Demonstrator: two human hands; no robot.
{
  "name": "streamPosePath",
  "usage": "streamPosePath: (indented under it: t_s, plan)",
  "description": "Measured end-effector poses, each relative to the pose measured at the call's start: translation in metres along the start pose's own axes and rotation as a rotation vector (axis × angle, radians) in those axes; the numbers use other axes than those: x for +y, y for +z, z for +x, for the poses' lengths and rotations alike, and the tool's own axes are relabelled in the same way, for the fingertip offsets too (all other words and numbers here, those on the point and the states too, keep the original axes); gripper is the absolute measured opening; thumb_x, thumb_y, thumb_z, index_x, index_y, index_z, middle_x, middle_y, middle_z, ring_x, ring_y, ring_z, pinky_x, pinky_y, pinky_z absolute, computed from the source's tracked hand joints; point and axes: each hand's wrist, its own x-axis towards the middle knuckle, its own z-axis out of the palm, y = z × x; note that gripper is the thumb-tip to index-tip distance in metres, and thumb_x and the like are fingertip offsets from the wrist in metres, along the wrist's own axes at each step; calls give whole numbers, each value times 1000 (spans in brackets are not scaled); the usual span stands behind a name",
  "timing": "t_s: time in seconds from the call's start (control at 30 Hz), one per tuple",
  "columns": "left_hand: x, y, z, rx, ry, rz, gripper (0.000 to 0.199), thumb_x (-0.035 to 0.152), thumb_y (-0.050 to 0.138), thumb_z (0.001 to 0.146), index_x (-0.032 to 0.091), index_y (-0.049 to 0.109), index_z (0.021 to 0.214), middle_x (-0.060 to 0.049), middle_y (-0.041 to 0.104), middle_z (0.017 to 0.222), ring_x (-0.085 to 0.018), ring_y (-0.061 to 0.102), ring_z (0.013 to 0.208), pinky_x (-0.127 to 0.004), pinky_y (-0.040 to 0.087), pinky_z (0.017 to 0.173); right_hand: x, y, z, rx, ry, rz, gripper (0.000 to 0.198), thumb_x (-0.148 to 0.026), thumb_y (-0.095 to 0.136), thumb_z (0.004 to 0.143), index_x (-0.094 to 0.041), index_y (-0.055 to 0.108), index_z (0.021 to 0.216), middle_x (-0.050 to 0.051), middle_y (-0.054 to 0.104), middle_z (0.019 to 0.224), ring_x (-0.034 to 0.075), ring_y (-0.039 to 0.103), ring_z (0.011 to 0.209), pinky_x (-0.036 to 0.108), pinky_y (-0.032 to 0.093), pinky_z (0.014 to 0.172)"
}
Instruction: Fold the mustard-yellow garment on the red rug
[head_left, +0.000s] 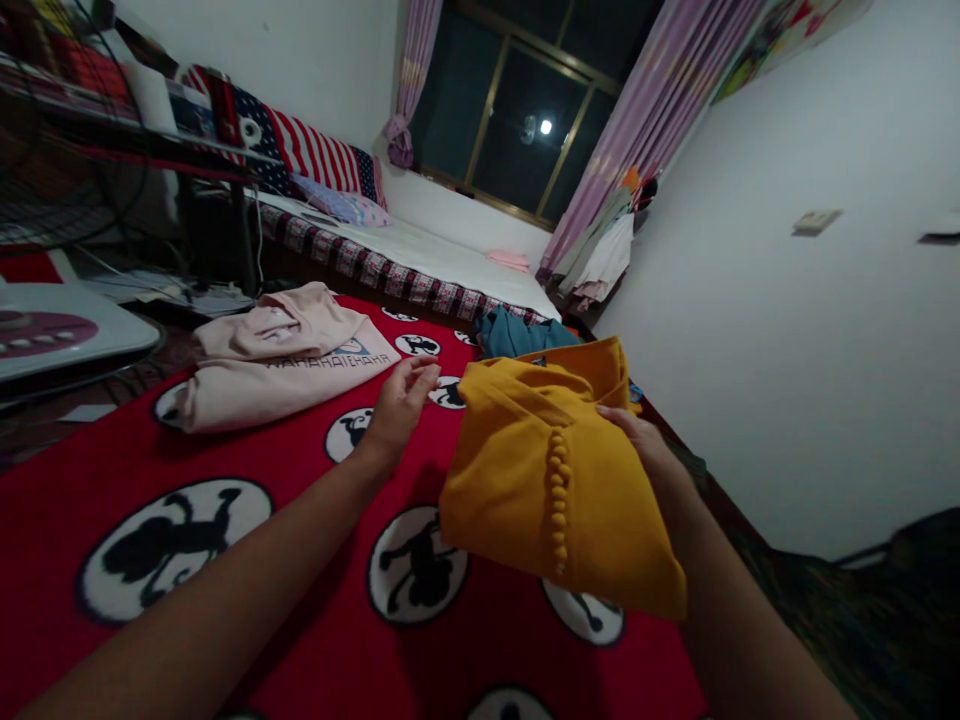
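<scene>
A folded mustard-yellow garment (pixel 510 470) with a row of round covered buttons is lifted in front of me, tilted above the red blanket (pixel 300 560). My right hand (pixel 645 440) grips its right edge, thumb on top and the other fingers hidden beneath. To the left of the garment, my left hand (pixel 405 395) is apart from it, fingers loosely bent and holding nothing. A folded pale pink sweatshirt (pixel 255 385) with dark lettering lies on the blanket beyond my left forearm. Behind the yellow garment, teal clothing (pixel 517 330) is partly hidden.
A bed (pixel 435 250) with a white sheet stands below the window at the back. On the left are a cluttered shelf (pixel 172 140), a fan (pixel 67 130) and a white appliance (pixel 67 330). Clothes (pixel 607 250) hang by the purple curtain. A white wall (pixel 787 330) bounds the right.
</scene>
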Motion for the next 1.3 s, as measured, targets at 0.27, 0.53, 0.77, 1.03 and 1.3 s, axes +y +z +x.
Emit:
streamPosePath:
  t_s: [0.27, 0.53, 0.77, 1.03, 1.3]
  plan:
    - [-45, -17, 6, -139, -88, 642, 45, 39, 59, 76, 13, 59, 113, -13, 67, 106, -24, 65, 90, -35, 51, 78, 124, -5, 2, 45, 119, -190, 25, -30, 66, 68, -16, 60, 88, -2, 61, 60, 14, 58, 49, 27, 47, 52]
    - [-15, 12, -49, -482, 48, 1179, 43, 56, 54, 82, 21, 67, 105, -9, 72, 86, -31, 66, 87, -40, 46, 79, 114, -19, -68, -83, -142, -967, 51, -54, 55, 82, -25, 56, 123, 5, 73, 91, 26, 68, 84, 30, 40, 63]
    - [-8, 8, -102, -617, 345, 1279, 55, 43, 80, 63, 25, 64, 112, -12, 65, 113, -34, 56, 108, -53, 33, 102, 122, -20, -102, -211, -165, -960, 74, -42, 74, 66, -31, 48, 136, 5, 69, 110, 24, 66, 87, 30, 42, 68]
    - [-23, -3, -95, -870, 548, 1220, 19, 17, 58, 85, 24, 70, 97, -6, 71, 100, -25, 59, 107, -55, 17, 113, 126, -24, -98, -282, -278, -832, 37, -29, 59, 76, -24, 66, 112, 5, 65, 107, 19, 64, 84, 29, 46, 74]
    - [-3, 1, -59, -1064, 400, 1078, 25, 42, 56, 88, 28, 71, 102, -5, 69, 100, -22, 64, 95, -36, 41, 96, 128, -24, -67, -92, -284, -857, 53, -43, 61, 79, -19, 57, 126, 12, 62, 124, 27, 62, 104, 38, 47, 88]
